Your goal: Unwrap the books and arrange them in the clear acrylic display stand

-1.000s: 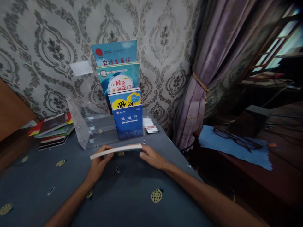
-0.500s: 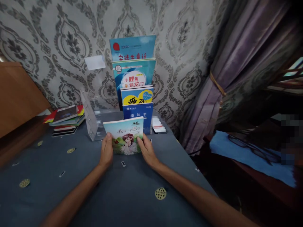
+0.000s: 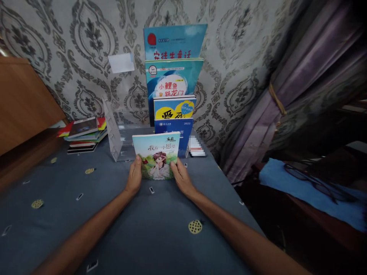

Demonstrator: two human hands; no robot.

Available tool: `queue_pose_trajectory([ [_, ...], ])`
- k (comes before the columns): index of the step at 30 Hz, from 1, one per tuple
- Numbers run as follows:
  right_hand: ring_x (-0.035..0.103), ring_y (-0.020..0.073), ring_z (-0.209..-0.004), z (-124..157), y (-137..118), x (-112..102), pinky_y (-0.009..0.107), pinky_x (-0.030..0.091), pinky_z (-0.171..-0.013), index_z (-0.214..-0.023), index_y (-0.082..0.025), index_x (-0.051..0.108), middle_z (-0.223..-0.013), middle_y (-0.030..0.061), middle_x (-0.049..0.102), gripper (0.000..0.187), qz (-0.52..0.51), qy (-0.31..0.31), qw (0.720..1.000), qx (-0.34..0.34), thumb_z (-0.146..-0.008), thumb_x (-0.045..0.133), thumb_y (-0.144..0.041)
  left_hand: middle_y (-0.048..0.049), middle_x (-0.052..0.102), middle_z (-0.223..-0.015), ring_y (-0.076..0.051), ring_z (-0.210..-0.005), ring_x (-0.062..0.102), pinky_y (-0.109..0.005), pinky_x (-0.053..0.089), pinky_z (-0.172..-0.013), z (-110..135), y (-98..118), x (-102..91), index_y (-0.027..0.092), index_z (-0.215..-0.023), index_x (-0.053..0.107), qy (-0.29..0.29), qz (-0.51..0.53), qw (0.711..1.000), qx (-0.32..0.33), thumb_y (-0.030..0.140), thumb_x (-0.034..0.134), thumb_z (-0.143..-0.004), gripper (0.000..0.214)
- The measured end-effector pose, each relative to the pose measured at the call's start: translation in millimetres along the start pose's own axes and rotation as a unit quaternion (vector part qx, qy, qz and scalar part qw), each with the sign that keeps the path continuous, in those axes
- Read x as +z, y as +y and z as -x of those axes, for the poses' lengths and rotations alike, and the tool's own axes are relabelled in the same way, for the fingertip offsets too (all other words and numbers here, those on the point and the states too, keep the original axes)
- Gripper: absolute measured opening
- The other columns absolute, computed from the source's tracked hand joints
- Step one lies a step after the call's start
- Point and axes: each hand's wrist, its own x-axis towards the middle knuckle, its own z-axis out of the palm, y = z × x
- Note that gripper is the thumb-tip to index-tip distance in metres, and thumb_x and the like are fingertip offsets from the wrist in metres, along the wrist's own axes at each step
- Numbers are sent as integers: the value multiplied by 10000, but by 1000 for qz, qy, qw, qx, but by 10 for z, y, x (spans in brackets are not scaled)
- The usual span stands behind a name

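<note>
Between my two hands is an upright book with a pale blue and green cover and a drawn figure on it. My left hand grips its left edge, thumb in front. My right hand grips the right edge the same way; the fingers behind the cover are hidden. Just behind the held book stands a clear acrylic rack. On its right side, books rise in steps: a dark blue book, a yellow and blue book, a teal book and a taller blue book at the back.
A stack of books lies at the left on the dark patterned tablecloth. A phone-like flat item, partly blurred, lies right of the rack. Further right are a purple curtain and glasses on a blue cloth.
The whole view has shifted, so the rack and books appear a little further right and higher. Both hands still hold the same book in front of the rack.
</note>
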Motion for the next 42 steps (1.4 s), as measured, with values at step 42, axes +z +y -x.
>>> queue_pose_trajectory([
  [42, 655, 297, -1069, 6, 49, -140, 448, 523, -937, -1258, -206, 586, -1206, 112, 702, 399, 38, -49, 998, -27, -956, 528, -460, -125, 668, -1293, -257, -1237, 604, -424, 436, -1092, 12, 8, -12, 174, -1189, 605, -156, 34, 986, 52, 478, 648, -828, 474],
])
